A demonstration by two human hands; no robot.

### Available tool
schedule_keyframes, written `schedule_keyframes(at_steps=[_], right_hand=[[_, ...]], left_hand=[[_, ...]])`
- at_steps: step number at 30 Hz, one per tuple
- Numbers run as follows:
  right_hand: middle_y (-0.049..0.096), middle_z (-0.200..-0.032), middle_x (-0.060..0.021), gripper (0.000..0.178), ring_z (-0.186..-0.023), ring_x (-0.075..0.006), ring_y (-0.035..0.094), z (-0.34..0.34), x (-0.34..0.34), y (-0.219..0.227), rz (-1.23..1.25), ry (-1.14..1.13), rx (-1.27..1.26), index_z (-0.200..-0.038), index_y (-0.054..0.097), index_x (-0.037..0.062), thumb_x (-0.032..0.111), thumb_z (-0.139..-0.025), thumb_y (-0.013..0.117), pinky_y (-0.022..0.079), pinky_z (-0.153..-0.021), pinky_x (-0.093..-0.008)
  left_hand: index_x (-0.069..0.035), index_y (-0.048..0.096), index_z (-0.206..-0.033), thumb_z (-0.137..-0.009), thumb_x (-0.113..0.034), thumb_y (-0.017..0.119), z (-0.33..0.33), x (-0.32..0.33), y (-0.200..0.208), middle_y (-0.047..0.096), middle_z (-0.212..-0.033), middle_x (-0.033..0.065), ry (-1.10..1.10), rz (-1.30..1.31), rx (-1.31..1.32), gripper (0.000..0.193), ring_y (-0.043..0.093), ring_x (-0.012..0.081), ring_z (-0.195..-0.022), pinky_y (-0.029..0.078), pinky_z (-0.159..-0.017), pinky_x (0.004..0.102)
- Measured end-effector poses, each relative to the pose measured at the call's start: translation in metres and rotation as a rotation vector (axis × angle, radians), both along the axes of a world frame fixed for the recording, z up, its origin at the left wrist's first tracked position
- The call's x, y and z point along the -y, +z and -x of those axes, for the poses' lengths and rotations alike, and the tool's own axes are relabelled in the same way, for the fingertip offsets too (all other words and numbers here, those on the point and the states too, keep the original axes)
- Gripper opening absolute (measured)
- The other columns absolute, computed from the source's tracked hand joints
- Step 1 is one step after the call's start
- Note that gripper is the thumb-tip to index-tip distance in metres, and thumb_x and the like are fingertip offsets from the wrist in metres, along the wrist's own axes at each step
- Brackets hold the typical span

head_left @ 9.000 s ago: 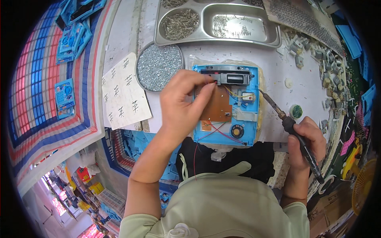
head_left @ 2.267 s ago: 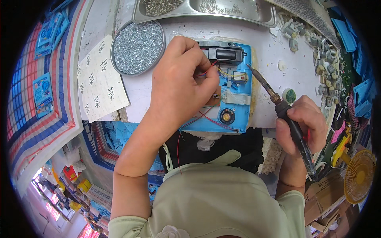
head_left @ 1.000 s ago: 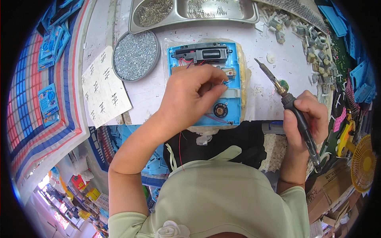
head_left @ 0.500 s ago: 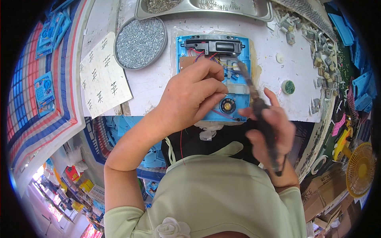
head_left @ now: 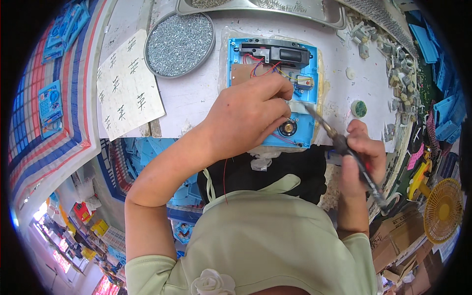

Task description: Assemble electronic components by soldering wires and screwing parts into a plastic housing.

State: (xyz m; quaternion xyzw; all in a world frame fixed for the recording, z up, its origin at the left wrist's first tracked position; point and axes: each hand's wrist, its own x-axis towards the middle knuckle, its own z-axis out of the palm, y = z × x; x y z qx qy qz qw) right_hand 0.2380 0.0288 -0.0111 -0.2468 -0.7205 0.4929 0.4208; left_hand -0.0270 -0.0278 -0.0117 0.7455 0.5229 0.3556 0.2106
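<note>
A blue plastic housing (head_left: 301, 135) lies open on the table, with a black module (head_left: 280, 55), coloured wires and a small round speaker (head_left: 287, 128) in it. My left hand (head_left: 250, 115) is over its left half, fingers closed in a pinch beside the speaker. A thin red wire (head_left: 225, 182) hangs below that hand; its upper part and the pinched end are hidden. In my right hand (head_left: 364, 155), closed round the dark handle, is a soldering iron (head_left: 339, 140). The iron slants up to the left, its tip over the housing's right edge near a pale strip.
A round tray of metal pins (head_left: 180, 44) and a paper sheet (head_left: 130, 88) lie to the left. Behind stands a metal tray (head_left: 265, 14). To the right are a green-topped spool (head_left: 359, 108) and a heap of small metal parts (head_left: 400, 73). A yellow fan (head_left: 443, 210) stands farther right.
My right hand and the soldering iron have moved right, and the iron's tip has come down from the housing's upper part. My left hand stays pinched near the speaker. The view has shifted slightly.
</note>
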Motion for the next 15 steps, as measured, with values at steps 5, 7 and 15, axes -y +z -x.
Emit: schedule_keyframes(at_steps=[5,7,15], right_hand=[[0.054,-0.067,-0.0026,0.019,-0.057,-0.0156,0.044,-0.006,-0.015,0.012,-0.006,0.082,0.074,-0.094,0.062,0.0005,0.010,-0.080,0.071,0.046,-0.084,-0.0433],[0.053,-0.062,-0.0016,0.018,-0.053,-0.0155,0.043,-0.002,-0.020,0.011,-0.059,0.118,0.083,-0.091,0.063,0.0004,0.010,-0.079,0.071,0.047,-0.079,-0.0419],[0.058,-0.064,-0.0032,0.017,-0.046,-0.0154,0.041,0.009,-0.024,0.010,-0.117,0.168,0.109,-0.088,0.064,0.0007,0.008,-0.074,0.069,0.049,-0.071,-0.0389]], left_hand=[[-0.007,0.066,-0.091,-0.073,-0.001,0.078,0.000,0.001,0.000,0.062,-0.102,0.0080,0.000,-0.001,-0.040,0.022,0.066,0.0281,-0.087,0.054,-0.070,0.0365],[-0.007,0.066,-0.091,-0.073,-0.001,0.078,0.000,0.001,0.001,0.062,-0.102,0.0078,0.002,0.008,-0.052,0.022,0.066,0.0280,-0.087,0.054,-0.070,0.0364],[-0.007,0.066,-0.092,-0.073,-0.002,0.078,0.000,0.001,0.002,0.063,-0.103,0.0079,-0.011,0.018,-0.086,0.023,0.066,0.0282,-0.089,0.054,-0.071,0.0368]])
